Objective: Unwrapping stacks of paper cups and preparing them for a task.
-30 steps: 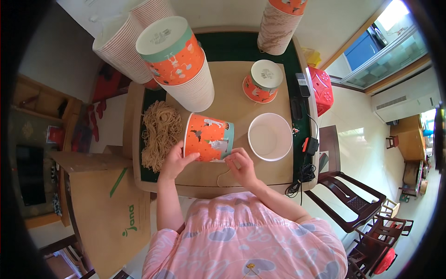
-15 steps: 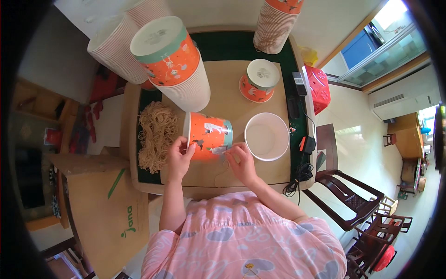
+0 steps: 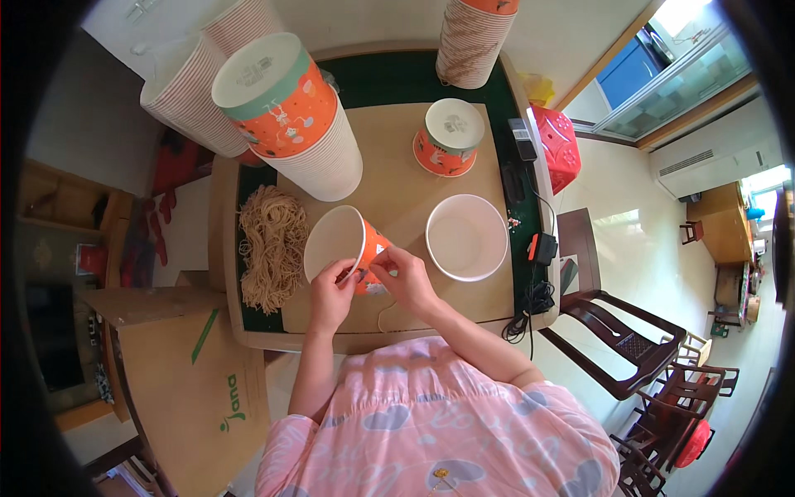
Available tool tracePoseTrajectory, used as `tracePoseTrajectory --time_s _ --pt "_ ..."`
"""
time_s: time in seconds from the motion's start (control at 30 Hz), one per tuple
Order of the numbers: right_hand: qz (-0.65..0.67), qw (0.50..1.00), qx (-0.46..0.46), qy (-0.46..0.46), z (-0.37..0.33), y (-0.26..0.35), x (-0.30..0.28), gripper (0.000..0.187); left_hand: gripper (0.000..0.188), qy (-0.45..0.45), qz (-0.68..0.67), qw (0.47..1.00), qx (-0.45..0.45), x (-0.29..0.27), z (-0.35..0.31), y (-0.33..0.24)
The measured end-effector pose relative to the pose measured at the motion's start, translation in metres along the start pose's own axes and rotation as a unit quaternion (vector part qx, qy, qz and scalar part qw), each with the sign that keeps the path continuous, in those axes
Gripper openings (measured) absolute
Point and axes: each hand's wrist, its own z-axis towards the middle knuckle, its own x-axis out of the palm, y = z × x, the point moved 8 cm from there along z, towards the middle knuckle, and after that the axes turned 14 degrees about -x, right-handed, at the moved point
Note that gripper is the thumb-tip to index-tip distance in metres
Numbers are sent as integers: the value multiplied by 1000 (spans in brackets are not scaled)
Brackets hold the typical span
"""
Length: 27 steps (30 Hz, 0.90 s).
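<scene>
Head: green-lettered carton (image 3: 186, 381), orange cup (image 3: 341, 238)

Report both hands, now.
Left hand: holding the round orange paper tub by its rim.
Right hand: touching the tub's side; whether gripping anything, cannot tell.

Tally from my remote feed. Hands, two: left hand (image 3: 331, 296), right hand (image 3: 406, 283). Held tub (image 3: 375, 242), one. Open white tub (image 3: 466, 238), one. Inverted orange tub (image 3: 445, 156), one showing; any nested beneath it I cannot count. Tall tub stacks, four: front stack (image 3: 319, 157), left stack (image 3: 184, 98), rear-left stack (image 3: 240, 26), back stack (image 3: 474, 45); tubs per stack, too tight for me to number. Twine bundle (image 3: 272, 248), one. Loose strand (image 3: 383, 315), one. Table (image 3: 286, 339), one. Carton (image 3: 186, 364), one. Red stool (image 3: 555, 149), one. Dark chairs (image 3: 617, 338), I make at least two.
</scene>
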Motion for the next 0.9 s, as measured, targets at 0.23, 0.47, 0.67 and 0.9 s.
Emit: tracePoseTrajectory --time_s 0.23,0.47,0.67,0.9 --pt "-69 993 -80 -54 1 3 -2 13 20 -22 32 999 -4 2 1 6" --pt "-85 986 -125 -72 -3 10 0 15 19 -25 13 999 -25 2 1 6" --pt "-122 974 -170 -88 -5 11 1 16 19 -24 15 999 -19 5 3 7" --pt "-124 975 -168 -80 -3 10 1 16 21 -33 26 999 -16 6 4 3"
